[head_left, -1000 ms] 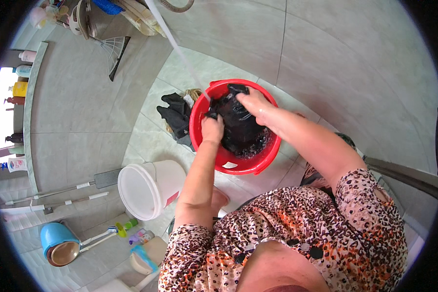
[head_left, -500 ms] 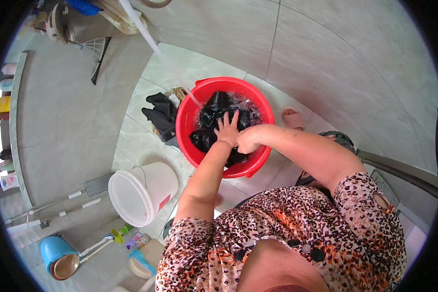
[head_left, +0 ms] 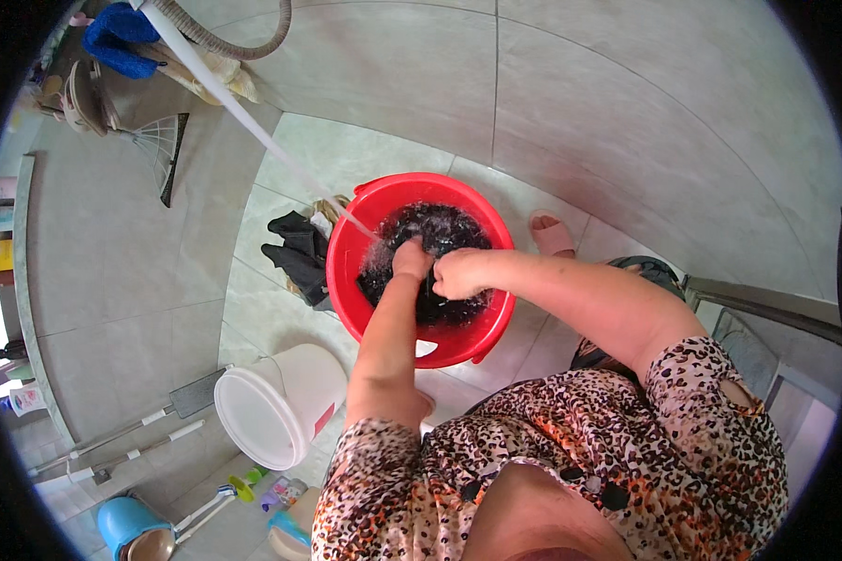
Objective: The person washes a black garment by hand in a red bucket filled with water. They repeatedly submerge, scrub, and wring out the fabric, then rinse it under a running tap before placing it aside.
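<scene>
Blk cloth (head_left: 434,311), in red tub (head_left: 345,277), hands (head_left: 411,259) w/in

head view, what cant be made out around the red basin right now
In the head view:
- left hand: fingertips lost in splashing water
- right hand: its grip, hidden by its own curled fingers
- dark cloth: full shape, covered by froth and hands
- blue bucket: bottom part of picture cuts it off

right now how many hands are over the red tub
2: the left hand, fingers partly hidden, near the middle of the red tub; the right hand just right of it.
</scene>
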{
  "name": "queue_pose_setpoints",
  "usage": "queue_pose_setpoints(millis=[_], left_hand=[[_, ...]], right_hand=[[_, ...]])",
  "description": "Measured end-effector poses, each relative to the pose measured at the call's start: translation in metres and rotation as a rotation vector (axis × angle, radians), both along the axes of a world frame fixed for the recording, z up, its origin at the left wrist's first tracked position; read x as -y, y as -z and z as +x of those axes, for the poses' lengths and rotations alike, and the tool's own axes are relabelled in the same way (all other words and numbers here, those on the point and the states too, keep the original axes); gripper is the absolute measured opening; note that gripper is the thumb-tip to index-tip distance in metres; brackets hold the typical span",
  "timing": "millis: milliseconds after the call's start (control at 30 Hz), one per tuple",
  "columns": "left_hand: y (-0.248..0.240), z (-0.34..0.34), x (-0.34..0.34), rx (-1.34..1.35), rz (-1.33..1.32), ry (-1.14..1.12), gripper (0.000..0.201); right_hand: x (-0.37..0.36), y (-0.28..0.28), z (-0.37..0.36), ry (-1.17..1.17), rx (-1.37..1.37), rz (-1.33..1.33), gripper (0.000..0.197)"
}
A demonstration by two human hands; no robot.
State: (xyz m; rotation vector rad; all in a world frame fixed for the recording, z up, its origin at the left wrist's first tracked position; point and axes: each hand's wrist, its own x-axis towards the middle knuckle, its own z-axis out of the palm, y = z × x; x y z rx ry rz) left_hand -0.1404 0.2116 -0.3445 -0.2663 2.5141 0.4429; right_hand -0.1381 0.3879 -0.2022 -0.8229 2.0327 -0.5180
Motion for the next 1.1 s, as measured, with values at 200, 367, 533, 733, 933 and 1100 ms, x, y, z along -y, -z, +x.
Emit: queue_pose_setpoints(millis=[200,367,533,733,933,1100], left_hand=[[-0.094,0.057,-0.001,-0.378,0.749,-0.611,0.028],[-0.194,0.069,-0.029,-0.582,1.151,-0.866,0.016],[-0.265,0.059,-0.075,-0.475,1.521,-0.716,0.025],[-0.199,0.026,-0.068,-0.760,1.098,-0.621,0.032],[-0.115,0.006,-0.012,-0.836,-0.094,-0.204,0.041],[-0.118,0.060,0.042,-0.423,-0.252,-0.211,0.029]], right_hand=[[-0.004,0.022,-0.019,0.736,0.391,0.001,0.070],[-0.009,-0.006,-0.014,0.959,0.956,-0.042,0.080],[-0.009,0.019,-0.024,1.082,1.452,-0.759,0.067],[0.004,0.038,-0.023,0.892,1.340,-0.754,0.056],[0.016,0.049,-0.043,0.951,1.252,-1.012,0.023],[0.006,0.020,-0.045,0.851,-0.163,-0.517,0.019]])
